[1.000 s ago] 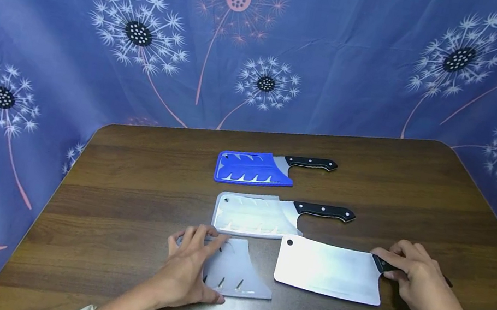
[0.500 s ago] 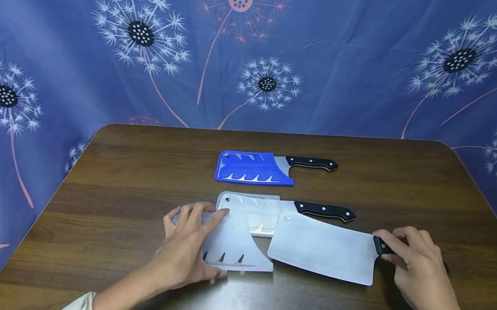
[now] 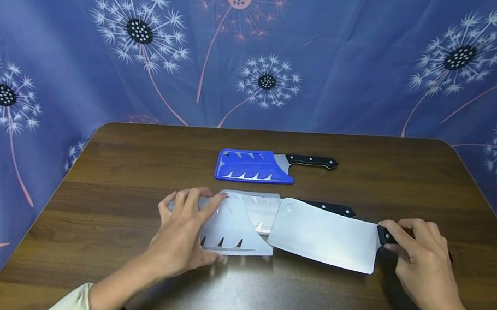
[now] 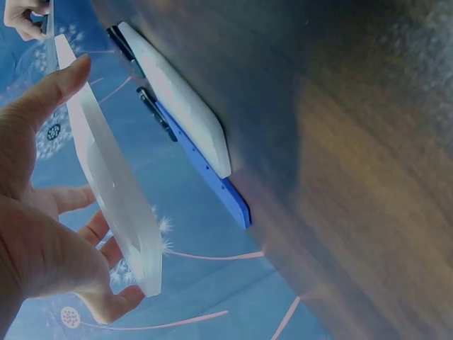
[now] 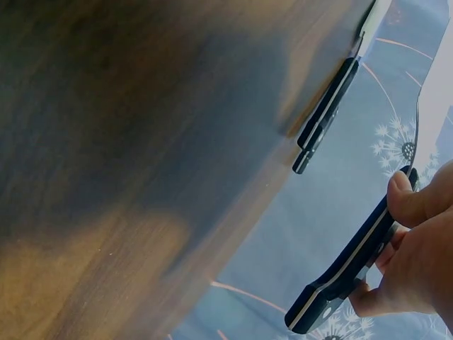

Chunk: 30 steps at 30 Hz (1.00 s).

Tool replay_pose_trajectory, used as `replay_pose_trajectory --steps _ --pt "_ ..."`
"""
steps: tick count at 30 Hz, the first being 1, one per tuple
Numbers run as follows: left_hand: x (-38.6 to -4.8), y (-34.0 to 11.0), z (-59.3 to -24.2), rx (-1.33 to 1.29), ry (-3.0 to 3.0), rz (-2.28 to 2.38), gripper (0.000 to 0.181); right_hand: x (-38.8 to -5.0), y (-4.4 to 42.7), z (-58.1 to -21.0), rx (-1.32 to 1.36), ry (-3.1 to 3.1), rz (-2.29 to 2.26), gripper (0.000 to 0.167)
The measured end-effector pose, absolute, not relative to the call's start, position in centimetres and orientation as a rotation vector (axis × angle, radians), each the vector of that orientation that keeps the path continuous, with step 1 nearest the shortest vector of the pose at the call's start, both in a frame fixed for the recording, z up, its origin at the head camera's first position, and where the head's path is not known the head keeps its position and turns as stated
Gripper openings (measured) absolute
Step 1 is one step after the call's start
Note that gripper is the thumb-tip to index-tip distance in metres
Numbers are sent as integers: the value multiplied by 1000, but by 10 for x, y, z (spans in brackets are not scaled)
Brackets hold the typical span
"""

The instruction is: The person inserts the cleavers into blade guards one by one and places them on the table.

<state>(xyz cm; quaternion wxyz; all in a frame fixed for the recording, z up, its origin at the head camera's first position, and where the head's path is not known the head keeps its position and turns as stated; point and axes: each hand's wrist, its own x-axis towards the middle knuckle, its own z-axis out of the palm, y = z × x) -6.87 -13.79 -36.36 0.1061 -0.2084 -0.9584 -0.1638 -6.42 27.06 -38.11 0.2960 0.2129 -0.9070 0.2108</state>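
Observation:
My left hand (image 3: 182, 229) grips a translucent white blade sheath (image 3: 235, 230) by its edges, thumb along the near side and fingers over the far side. In the left wrist view the sheath (image 4: 117, 184) hangs above the table. My right hand (image 3: 422, 260) pinches the black handle of a bare cleaver (image 3: 326, 236), close to the blade; the handle's end juts out in the right wrist view (image 5: 347, 258). The blade's hole end sits beside the sheath's wide mouth; whether they touch I cannot tell.
Behind them on the brown table (image 3: 126, 167) lies a cleaver in a white sheath (image 3: 263, 213), partly hidden. Farther back is a cleaver in a blue sheath (image 3: 253, 168), its handle pointing right. A blue dandelion-print cloth (image 3: 343, 72) hangs along the table's far edge.
Both hands have lifted the sheath and the bare cleaver off the table and moved them away from the near edge. They now cover part of the white-sheathed cleaver behind.

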Motion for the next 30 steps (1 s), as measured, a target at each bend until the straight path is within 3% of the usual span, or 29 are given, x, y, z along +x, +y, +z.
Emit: replay_pose_trajectory --steps 30 --pt "-74 -142 -360 -671 -2700 -440 111 -60 274 -380 574 -2370 504 54"
